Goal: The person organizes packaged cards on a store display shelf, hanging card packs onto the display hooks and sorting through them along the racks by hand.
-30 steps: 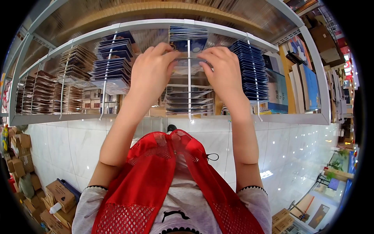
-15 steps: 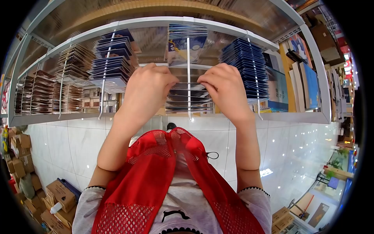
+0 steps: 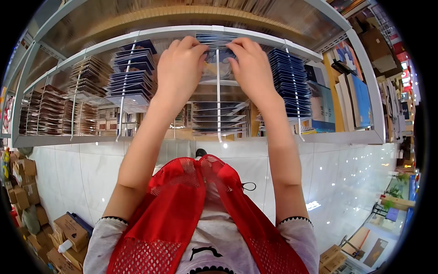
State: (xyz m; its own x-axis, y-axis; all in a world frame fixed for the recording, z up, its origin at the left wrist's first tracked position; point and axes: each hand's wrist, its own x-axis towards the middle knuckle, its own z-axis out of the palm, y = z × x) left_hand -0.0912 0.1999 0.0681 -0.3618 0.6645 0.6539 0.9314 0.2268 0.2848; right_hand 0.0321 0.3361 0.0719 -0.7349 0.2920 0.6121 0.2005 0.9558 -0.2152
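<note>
My left hand (image 3: 181, 68) has its fingers curled at the left edge of a bunch of thin blue-and-white packets (image 3: 213, 41). At the right edge of the same bunch, the bent fingers of my right hand (image 3: 252, 68) close in. These packets hang on a white wire hook (image 3: 218, 96) running between my hands. Nearer to me on that hook hangs a group of darker flat packets (image 3: 216, 119), apart from both hands. My fingertips are partly hidden, so how many packets they hold cannot be made out.
Hooks on both sides carry dark blue packets (image 3: 292, 84), more blue packets (image 3: 131, 75) and brown packets (image 3: 45, 109). A pale metal frame (image 3: 360, 138) surrounds the display. Books (image 3: 360, 102) stand at right. Cardboard boxes (image 3: 70, 230) lie on the floor at left.
Both hands have moved away from me along the hook, from the near dark packets to the far blue-and-white bunch. The dark packets stay at the near end.
</note>
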